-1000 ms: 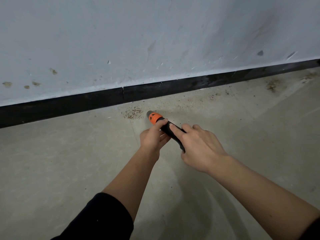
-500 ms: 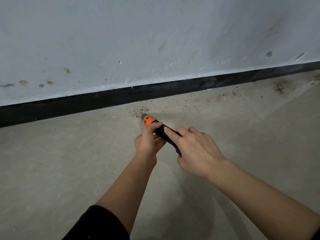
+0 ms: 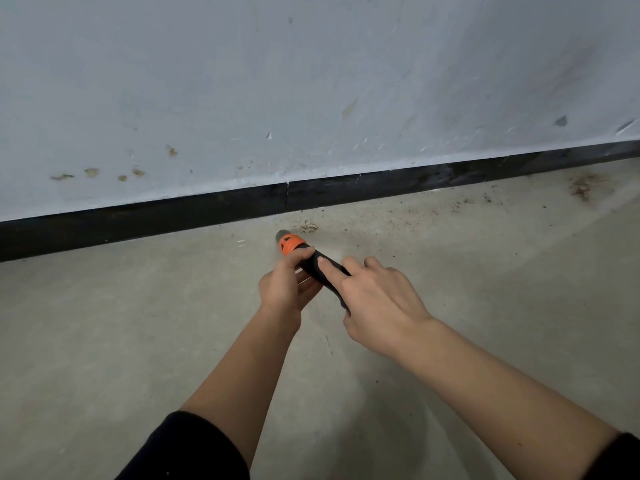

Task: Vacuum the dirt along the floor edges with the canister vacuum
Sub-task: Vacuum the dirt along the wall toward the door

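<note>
Both hands grip the black vacuum wand point(image 3: 320, 268), left hand point(image 3: 285, 287) near its orange nozzle point(image 3: 290, 243), right hand point(image 3: 377, 303) behind, nozzle beside dirt point(image 3: 308, 227) by the baseboard point(image 3: 207, 211).

Vacuum nozzle point(image 3: 313, 264): black tube, bright orange collar with dark cut-out marks, grey tip.
Dirt point(image 3: 308, 227): brown specks, scattered; a denser rust-brown patch at far right.
Wall point(image 3: 311, 81): pale blue-grey, mottled; ochre blotches at left, small white chips, a few dark grey smudges.
Baseboard point(image 3: 173, 216): black, whitish flecks along its upper edge.
Floor point(image 3: 104, 341): beige-grey, faintly clouded.
Left sleeve point(image 3: 187, 448) and right sleeve point(image 3: 620, 459): black.
</note>
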Demonstrator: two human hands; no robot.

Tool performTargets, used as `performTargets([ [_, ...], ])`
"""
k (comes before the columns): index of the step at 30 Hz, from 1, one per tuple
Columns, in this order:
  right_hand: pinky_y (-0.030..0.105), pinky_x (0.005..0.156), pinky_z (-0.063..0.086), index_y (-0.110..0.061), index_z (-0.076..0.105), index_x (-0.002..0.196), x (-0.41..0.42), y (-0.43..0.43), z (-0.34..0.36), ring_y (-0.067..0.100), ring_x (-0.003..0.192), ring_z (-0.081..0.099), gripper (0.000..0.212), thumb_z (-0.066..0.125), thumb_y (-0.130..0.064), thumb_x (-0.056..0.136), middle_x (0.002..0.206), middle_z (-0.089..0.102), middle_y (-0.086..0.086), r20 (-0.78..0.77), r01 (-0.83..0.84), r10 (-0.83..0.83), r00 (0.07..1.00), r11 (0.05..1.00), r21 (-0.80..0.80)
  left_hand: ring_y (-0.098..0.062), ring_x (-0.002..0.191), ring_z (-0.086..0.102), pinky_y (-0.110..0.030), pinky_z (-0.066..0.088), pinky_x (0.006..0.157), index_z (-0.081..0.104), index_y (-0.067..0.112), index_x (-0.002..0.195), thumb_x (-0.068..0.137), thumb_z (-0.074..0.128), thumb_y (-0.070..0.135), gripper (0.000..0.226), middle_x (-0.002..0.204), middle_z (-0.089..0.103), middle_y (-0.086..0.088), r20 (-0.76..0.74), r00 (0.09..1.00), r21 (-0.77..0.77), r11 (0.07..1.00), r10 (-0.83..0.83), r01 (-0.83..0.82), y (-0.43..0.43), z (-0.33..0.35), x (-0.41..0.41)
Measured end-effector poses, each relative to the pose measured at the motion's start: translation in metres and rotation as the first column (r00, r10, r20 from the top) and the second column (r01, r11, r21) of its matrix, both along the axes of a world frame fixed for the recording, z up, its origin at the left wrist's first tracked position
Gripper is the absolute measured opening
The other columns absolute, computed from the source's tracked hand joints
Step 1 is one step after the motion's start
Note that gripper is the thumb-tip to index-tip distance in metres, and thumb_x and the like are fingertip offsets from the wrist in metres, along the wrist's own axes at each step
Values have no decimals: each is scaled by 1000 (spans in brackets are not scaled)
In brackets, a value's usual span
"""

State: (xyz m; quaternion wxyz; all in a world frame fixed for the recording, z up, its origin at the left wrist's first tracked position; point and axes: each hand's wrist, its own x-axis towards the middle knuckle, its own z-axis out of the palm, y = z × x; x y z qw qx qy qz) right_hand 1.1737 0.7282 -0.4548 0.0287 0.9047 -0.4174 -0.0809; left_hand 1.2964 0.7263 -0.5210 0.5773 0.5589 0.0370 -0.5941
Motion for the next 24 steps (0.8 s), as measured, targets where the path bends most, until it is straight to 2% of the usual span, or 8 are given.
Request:
performTargets([
  [5,33,67,31,-23,11,152,-3,-3,5,25,101,46,78,56,-17,88,119,45,2,-27,30,-30,999,1000,-6,-22,71,72,-31,59,69,64,4,94,80,74,13,20,84,71,-12,-28,999,-25,999,-26,26,-7,0,-5],
  [10,32,66,32,-23,12,151,-15,-9,8,25,101,47,77,56,-17,88,120,46,2,-60,72,-73,996,997,-19,-18,65,73,-29,59,65,64,0,102,81,73,15,28,66,73,-4,-75,992,-69,993,-101,96,-17,-1,-19],
  [13,32,66,32,-23,13,151,-23,-12,9,26,102,48,76,55,-16,88,121,46,2,-77,88,-90,993,996,-25,-20,71,74,-29,60,66,64,0,104,82,74,16,29,73,75,-6,-87,984,-94,985,-154,146,-22,-2,-26],
  [17,32,66,32,-23,13,151,-28,-18,11,26,102,48,77,55,-15,87,120,46,2,-96,109,-112,989,994,-30,-21,77,74,-28,60,67,65,0,103,82,75,18,30,92,74,-14,-71,979,-98,978,-192,185,-29,-2,-32],
  [24,31,66,33,-23,12,152,-23,-26,10,25,100,47,79,57,-16,87,120,46,2,-82,108,-108,991,994,-8,-23,79,75,-28,60,70,65,-2,99,82,76,18,29,95,73,-16,-37,988,-92,985,-148,144,-35,-2,-29],
])
